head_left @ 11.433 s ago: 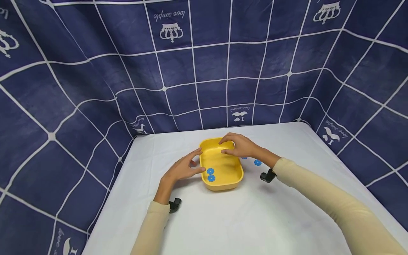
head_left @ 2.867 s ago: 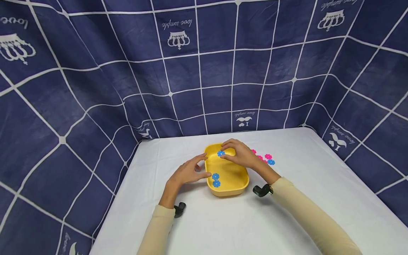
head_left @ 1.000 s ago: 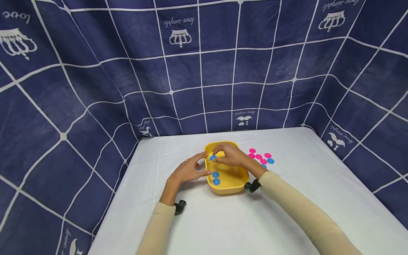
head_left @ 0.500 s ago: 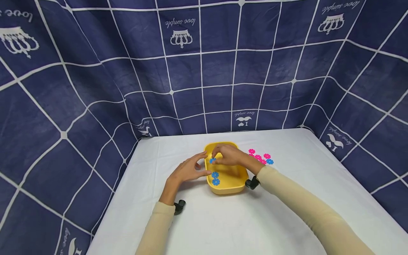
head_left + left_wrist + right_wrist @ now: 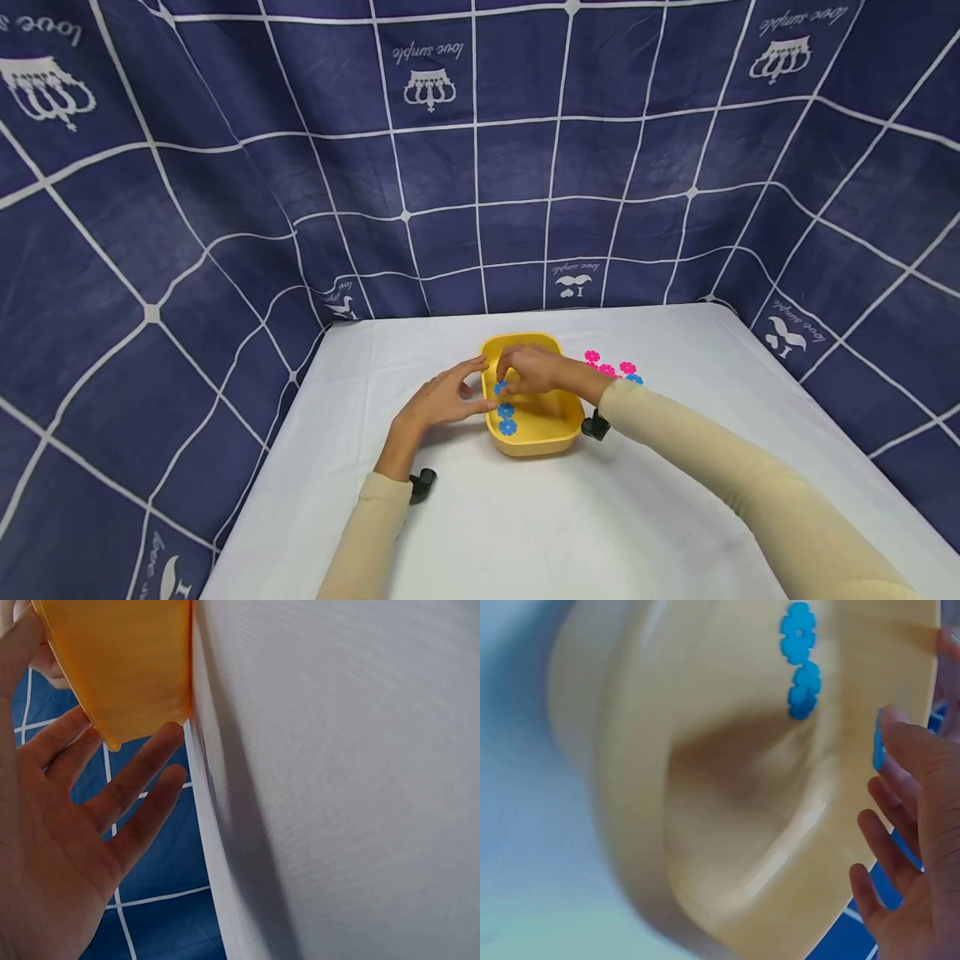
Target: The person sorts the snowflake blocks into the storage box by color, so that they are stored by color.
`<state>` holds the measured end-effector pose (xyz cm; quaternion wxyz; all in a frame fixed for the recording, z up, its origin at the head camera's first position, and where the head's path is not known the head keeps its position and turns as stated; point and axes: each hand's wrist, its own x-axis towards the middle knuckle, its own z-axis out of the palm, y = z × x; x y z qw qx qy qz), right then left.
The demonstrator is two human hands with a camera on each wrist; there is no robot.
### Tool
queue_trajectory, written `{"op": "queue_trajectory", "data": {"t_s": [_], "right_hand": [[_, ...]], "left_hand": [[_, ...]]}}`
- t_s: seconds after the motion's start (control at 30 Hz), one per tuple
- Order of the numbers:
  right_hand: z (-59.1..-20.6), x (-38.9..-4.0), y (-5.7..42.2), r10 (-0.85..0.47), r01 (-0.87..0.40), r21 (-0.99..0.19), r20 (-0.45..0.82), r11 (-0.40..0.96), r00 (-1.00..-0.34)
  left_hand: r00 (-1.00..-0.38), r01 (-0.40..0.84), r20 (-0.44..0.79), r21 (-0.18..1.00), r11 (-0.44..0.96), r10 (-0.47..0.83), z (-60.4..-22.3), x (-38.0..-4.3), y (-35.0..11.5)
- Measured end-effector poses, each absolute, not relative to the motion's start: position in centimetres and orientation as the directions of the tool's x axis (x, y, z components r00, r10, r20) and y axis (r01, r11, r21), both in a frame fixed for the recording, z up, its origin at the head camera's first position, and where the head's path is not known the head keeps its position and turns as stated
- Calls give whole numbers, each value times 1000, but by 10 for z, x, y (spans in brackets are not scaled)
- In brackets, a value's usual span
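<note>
A yellow plastic tray (image 5: 536, 429) stands on the white-covered table. Two blue flower-shaped discs (image 5: 507, 419) lie end to end on its floor by the left wall; the right wrist view shows the same blue discs (image 5: 800, 660) touching. My right hand (image 5: 536, 369) is inside the tray, pinching a third blue flower disc (image 5: 500, 387) between thumb and fingers, just beyond those two. In the right wrist view the pinched blue disc (image 5: 878, 740) is edge-on. My left hand (image 5: 442, 394) touches the tray's left side with spread fingers, as the left hand (image 5: 82, 802) shows.
Several pink flower discs (image 5: 607, 370) and a blue flower disc (image 5: 634, 378) lie on the table right of the tray, partly hidden by the right forearm. A navy curtain with white lines (image 5: 510, 158) surrounds the table's back and sides.
Empty at first, my right hand later carries a blue disc over the tray, then leftward, down and nearer the two discs. Pink discs have come into view. My left hand stays at the tray.
</note>
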<state>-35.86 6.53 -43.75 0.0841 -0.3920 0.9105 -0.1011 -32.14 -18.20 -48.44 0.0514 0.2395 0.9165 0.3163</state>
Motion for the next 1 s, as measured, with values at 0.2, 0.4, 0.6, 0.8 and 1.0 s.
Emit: {"op": "queue_trajectory", "data": {"t_s": [0.2, 0.4, 0.6, 0.8, 1.0], "right_hand": [[-430, -362, 63, -788, -757, -227, -96, 612, -609], [-427, -366, 62, -810, -782, -217, -103, 584, -577], [-429, -370, 58, -811, -790, -180, -144, 585, -568], [-435, -374, 56, -805, -788, -169, -159, 592, -571], [-438, -376, 55, -789, -763, -201, -172, 615, -590]], "left_hand": [[-879, 408, 60, 606, 683, 473, -487, -322, -181], [-880, 404, 59, 612, 680, 471, -486, -323, -181], [-890, 384, 49, 618, 686, 454, -484, -322, -183], [-883, 398, 49, 603, 691, 466, -484, -324, -184], [-888, 390, 50, 607, 693, 457, -484, -324, -183]]}}
